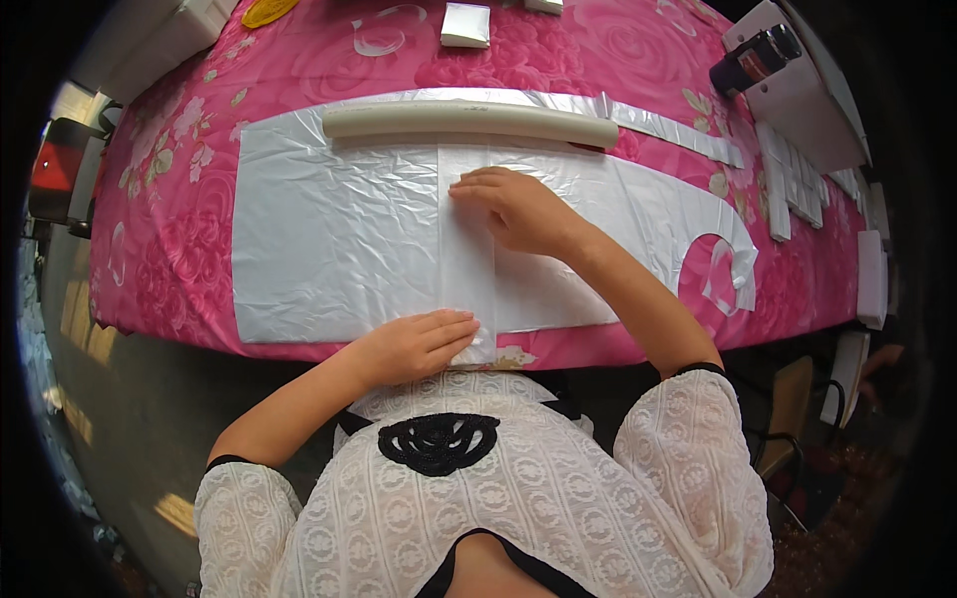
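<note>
White plastic sheet (329,239): one, spread mid-tabletop (179,269), below the pale roll (469,122) at twelve o'clock.
Left hand (424,345), seven o'clock: fingers extended, pressing, clamped on nothing.
Right hand (510,207), near twelve: likewise.
Progress, judged: central band apparently doubled; nine-o'clock panel remains unfolded.

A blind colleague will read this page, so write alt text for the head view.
A person's left hand and right hand rest on a narrow white strip laid across a crinkled plastic sheet, the right hand farther from the body. A pale tube lies along the sheet's far side, all on a pink floral cloth.
</note>
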A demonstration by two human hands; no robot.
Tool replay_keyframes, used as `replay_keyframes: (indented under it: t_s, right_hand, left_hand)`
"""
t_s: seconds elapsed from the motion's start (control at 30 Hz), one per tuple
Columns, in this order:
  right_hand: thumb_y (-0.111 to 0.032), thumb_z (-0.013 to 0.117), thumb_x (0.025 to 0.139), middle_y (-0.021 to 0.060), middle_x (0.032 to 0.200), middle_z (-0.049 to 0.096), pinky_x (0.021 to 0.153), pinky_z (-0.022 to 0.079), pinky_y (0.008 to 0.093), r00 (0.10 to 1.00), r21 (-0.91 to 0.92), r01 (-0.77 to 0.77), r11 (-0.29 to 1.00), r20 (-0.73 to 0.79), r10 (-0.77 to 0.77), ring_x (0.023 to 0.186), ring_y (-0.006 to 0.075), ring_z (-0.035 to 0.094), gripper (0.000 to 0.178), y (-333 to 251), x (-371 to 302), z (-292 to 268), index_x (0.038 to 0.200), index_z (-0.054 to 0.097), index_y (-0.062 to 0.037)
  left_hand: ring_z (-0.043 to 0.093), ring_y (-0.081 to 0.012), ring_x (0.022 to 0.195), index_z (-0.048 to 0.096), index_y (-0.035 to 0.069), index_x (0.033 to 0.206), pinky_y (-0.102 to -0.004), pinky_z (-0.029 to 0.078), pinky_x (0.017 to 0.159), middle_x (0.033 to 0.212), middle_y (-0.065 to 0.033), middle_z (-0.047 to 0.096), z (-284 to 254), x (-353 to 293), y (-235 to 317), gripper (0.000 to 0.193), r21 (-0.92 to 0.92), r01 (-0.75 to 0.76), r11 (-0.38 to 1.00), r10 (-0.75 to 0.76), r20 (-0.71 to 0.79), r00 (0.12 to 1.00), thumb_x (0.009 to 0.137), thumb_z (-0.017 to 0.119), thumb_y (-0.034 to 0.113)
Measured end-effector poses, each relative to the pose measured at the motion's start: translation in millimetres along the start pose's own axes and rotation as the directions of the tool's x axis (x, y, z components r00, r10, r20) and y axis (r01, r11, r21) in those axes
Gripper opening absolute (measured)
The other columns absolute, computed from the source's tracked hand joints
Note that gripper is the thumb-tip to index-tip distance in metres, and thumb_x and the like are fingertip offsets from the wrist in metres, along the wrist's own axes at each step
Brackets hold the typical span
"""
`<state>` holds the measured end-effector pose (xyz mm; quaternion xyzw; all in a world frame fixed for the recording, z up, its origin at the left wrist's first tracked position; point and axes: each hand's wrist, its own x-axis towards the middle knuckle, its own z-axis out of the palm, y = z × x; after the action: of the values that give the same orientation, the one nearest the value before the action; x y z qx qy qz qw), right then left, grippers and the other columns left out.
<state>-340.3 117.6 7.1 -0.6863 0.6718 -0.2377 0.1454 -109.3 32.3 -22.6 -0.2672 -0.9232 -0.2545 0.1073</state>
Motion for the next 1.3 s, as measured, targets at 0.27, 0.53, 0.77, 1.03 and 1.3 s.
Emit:
replay_keyframes:
  t_s: [0.27, 0.53, 0.77, 1.03, 1.3]
  right_hand:
    - [-0.002, 0.057, 0.067, 0.0123, 0.127, 0.047, 0.098, 0.037, 0.0346, 0.995, -0.021, 0.098, 0.995, -0.013, -0.098, 0.119, 0.0268, 0.043, 0.047, -35.1, -59.3, 27.6, 0.114, 0.053, -0.0013]
    - [-0.007, 0.062, 0.068, 0.0074, 0.112, 0.057, 0.086, 0.045, 0.0346, 0.973, -0.196, 0.023, 0.98, -0.221, -0.067, 0.104, 0.024, 0.054, 0.033, -32.8, -60.9, 39.1, 0.101, 0.06, -0.0063]
    - [-0.01, 0.06, 0.076, 0.0045, 0.079, 0.065, 0.065, 0.048, 0.032, 0.95, 0.065, -0.199, 0.978, -0.233, 0.208, 0.072, 0.0222, 0.061, 0.016, -28.2, -51.2, 23.7, 0.091, 0.064, -0.0046]
    - [-0.022, 0.061, 0.08, 0.007, 0.06, 0.061, 0.05, 0.044, 0.026, 0.674, 0.44, -0.714, 0.545, 0.221, 0.705, 0.051, 0.0112, 0.056, 0.026, -16.7, -9.5, -1.5, 0.075, 0.065, 0.0034]
    - [-0.022, 0.068, 0.074, 0.0113, 0.081, 0.063, 0.064, 0.048, 0.0303, 0.717, 0.237, -0.673, 0.7, -0.019, 0.696, 0.069, 0.0184, 0.061, 0.032, -33.4, -19.0, 9.7, 0.097, 0.06, -0.0005]
  left_hand:
    - [0.056, -0.0284, 0.104, 0.059, 0.001, 0.102, -0.0346, 0.049, 0.086, 0.113, -0.0143, 0.057, -15.6, 6.6, -1.1, 0.035, -0.214, 0.059, 0.975, -0.112, -0.248, 0.962, 0.067, 0.061, 0.001]
    - [0.051, -0.0269, 0.111, 0.054, 0.001, 0.111, -0.0405, 0.04, 0.092, 0.115, -0.0142, 0.055, -18.6, 21.8, -18.4, 0.051, 0.161, 0.307, 0.938, -0.281, -0.165, 0.945, 0.063, 0.066, 0.014]
    - [0.06, -0.0282, 0.09, 0.054, -0.001, 0.111, -0.0352, 0.047, 0.078, 0.094, -0.0137, 0.063, -14.7, 31.2, -29.9, 0.039, -0.111, 0.434, 0.894, -0.446, -0.308, 0.84, 0.076, 0.061, 0.014]
    - [0.046, -0.0341, 0.113, 0.032, -0.004, 0.131, -0.0389, 0.037, 0.095, 0.13, -0.0219, 0.041, -12.9, 42.1, -26.8, 0.056, -0.081, 0.573, 0.816, -0.546, -0.434, 0.717, 0.083, 0.055, 0.014]
    - [0.016, -0.0313, 0.134, 0.021, -0.005, 0.136, -0.0428, 0.012, 0.108, 0.144, -0.0203, 0.017, 11.8, 43.2, -10.3, 0.077, 0.209, 0.626, 0.751, -0.627, -0.068, 0.776, 0.08, 0.053, 0.039]
